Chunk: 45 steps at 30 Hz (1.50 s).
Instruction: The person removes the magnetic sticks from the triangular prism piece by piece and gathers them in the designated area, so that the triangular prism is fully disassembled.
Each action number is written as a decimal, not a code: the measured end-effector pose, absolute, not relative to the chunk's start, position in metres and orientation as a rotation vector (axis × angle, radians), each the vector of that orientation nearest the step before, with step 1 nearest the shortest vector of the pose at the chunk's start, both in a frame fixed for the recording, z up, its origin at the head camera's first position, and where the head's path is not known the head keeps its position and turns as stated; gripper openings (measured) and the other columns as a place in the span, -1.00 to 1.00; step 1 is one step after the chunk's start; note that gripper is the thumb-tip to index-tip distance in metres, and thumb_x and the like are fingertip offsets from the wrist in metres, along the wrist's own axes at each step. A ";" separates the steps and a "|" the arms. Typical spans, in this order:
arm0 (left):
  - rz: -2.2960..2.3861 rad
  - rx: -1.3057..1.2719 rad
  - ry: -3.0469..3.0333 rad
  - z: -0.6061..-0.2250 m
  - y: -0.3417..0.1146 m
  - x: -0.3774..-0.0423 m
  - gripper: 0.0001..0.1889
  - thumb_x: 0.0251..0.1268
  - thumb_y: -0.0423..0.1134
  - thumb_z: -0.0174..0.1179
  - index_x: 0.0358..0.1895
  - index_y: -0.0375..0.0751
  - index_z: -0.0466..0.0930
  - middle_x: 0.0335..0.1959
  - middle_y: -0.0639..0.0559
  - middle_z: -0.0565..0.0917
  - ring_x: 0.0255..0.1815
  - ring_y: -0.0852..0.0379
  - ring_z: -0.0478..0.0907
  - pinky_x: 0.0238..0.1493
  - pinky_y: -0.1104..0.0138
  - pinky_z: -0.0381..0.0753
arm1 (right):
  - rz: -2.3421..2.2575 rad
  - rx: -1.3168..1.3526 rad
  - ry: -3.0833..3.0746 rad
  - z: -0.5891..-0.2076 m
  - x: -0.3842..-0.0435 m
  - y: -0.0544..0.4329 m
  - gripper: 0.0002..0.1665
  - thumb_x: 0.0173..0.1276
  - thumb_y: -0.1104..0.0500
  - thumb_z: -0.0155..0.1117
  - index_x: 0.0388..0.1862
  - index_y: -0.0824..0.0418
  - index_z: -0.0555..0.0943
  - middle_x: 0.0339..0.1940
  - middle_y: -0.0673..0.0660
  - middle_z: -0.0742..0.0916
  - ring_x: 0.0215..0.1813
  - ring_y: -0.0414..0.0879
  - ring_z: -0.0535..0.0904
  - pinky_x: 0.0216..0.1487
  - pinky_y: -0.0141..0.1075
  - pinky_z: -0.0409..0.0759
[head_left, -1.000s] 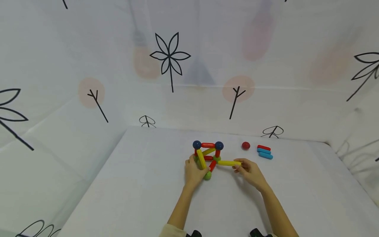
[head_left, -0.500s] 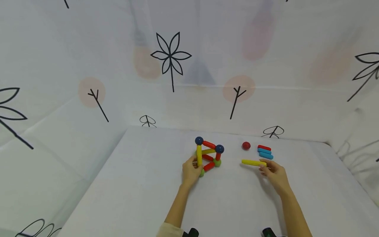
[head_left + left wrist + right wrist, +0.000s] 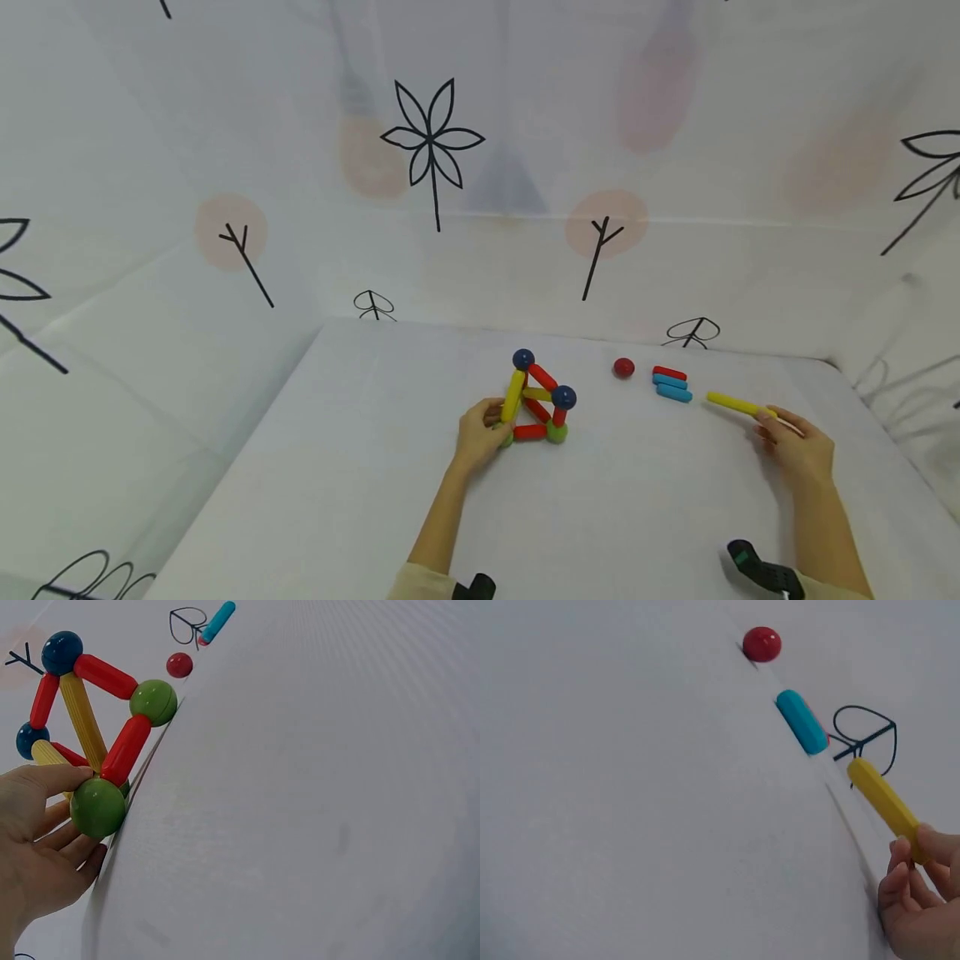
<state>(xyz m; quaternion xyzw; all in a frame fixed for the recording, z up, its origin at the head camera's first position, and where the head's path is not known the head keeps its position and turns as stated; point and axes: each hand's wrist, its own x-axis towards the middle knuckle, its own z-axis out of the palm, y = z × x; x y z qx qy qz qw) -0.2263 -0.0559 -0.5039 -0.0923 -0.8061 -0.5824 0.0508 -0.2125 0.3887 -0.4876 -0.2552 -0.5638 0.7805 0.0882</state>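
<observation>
Frame [image 3: 538, 393] of rods and balls stands on the table [image 3: 360, 500], well apart from the loose pieces; the left hand [image 3: 478, 435] is clamped on its left side, thumb and fingers about the lower end of a yellow bar [image 3: 513, 397], close by a green ball [image 3: 98, 808]. The right hand [image 3: 797, 446] pinches a yellow rod [image 3: 733, 405] by one end; the free end points toward two blue rods [image 3: 673, 392] and a red rod [image 3: 670, 372], with a red ball [image 3: 623, 367] to their left; the shadow suggests (I cannot be certain) that the yellow rod is off the table.

Handled well, the left grip should steady rather than squeeze; the joints look as though they could swivel or part under a sideways pull, so pressure is best low, near the ball. The right pinch is best light but square, thumb opposite fingertips, so that the yellow rod does not twist; its free end wants room from the blue rods, lest it nudge them.
</observation>
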 end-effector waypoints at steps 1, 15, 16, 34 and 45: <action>-1.778 -0.289 -2.454 -0.505 -0.057 -0.227 -0.57 0.07 -0.40 0.27 0.05 -0.47 0.49 -0.05 -0.28 0.62 -0.03 -0.14 0.59 0.02 0.16 0.56 | 2.352 -0.788 -1.658 -0.488 -0.215 0.392 -0.82 0.12 0.23 0.41 -0.55 -0.06 0.64 -0.64 -0.08 0.69 -0.57 -0.26 0.62 -0.56 -0.42 0.55; -1.881 -0.359 -2.416 -0.466 -0.062 -0.203 -0.68 0.12 -0.47 0.20 -0.06 -0.63 0.50 -0.11 -0.45 0.59 -0.05 -0.33 0.57 -0.01 0.01 0.55 | 2.247 -1.036 -1.700 -0.488 -0.250 0.405 -0.55 -0.03 0.09 0.52 -0.23 0.03 0.45 -0.72 -0.09 0.65 -0.63 -0.22 0.59 -0.61 -0.36 0.56; -1.884 -0.357 -2.417 -0.466 -0.062 -0.204 -0.68 0.12 -0.46 0.20 -0.06 -0.63 0.50 -0.11 -0.45 0.59 -0.05 -0.33 0.57 -0.01 0.00 0.54 | 2.221 -1.054 -1.731 -0.488 -0.251 0.404 -0.51 -0.03 0.05 0.51 -0.20 0.04 0.42 -0.73 -0.10 0.64 -0.64 -0.23 0.58 -0.61 -0.36 0.55; -1.851 -0.309 -2.437 -0.491 -0.059 -0.216 -0.67 0.12 -0.43 0.23 -0.06 -0.58 0.52 -0.12 -0.39 0.62 -0.07 -0.27 0.59 0.00 -0.01 0.54 | 2.168 -1.140 -1.824 -0.483 -0.254 0.395 -0.84 0.33 0.07 0.18 -0.20 0.05 0.43 -0.72 -0.12 0.61 -0.62 -0.24 0.56 -0.56 -0.40 0.57; -1.831 -0.299 -2.449 -0.507 -0.060 -0.222 -0.63 0.11 -0.30 0.27 -0.04 -0.44 0.56 -0.11 -0.24 0.65 -0.08 -0.11 0.63 -0.04 0.20 0.59 | 2.037 -1.169 -1.898 -0.484 -0.254 0.389 -0.36 0.38 0.10 0.09 0.40 0.18 0.22 -0.77 -0.15 0.55 -0.69 -0.26 0.56 -0.58 -0.40 0.58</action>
